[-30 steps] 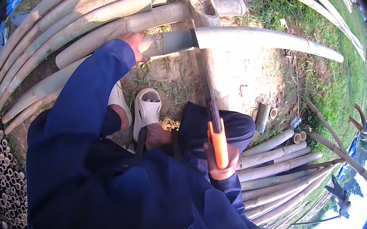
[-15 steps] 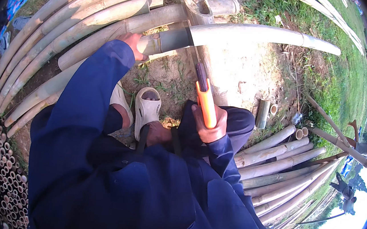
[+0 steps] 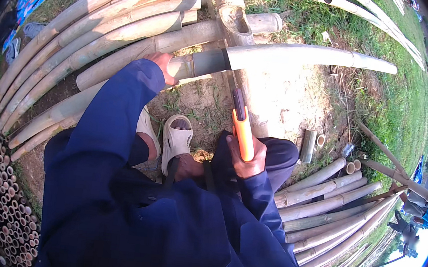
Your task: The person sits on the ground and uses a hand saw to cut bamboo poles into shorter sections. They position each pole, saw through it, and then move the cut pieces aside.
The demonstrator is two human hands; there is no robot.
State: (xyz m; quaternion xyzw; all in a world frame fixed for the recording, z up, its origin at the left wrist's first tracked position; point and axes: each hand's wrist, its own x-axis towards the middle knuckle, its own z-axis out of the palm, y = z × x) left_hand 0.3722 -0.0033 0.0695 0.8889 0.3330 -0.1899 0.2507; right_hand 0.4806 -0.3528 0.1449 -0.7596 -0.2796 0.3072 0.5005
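A long bamboo pole [image 3: 305, 55] lies crosswise in front of me, pale on the right and shaded near its left end. My left hand [image 3: 162, 66] is closed around that left end. In my right hand [image 3: 248, 160], the fingers wrap the orange handle [image 3: 244, 135] of a handsaw. Its narrow dark blade [image 3: 229, 65] points away from me and meets the pole to the right of my left hand. How deep the blade sits in the bamboo is hard to see. Under the pole runs a thick bamboo support with a hollowed top [image 3: 236, 20].
Bamboo poles [image 3: 116, 19] lie side by side at the left, above a stack of cut ends [image 3: 1, 194]. More poles [image 3: 332, 198] lie at the right, near a short bamboo piece [image 3: 307, 146]. My sandalled foot [image 3: 176, 142] is below the pole. People stand at the far right.
The whole view has shifted a little, with the scene sitting lower. The saw has come slightly nearer to me. My left hand keeps its hold on the pole.
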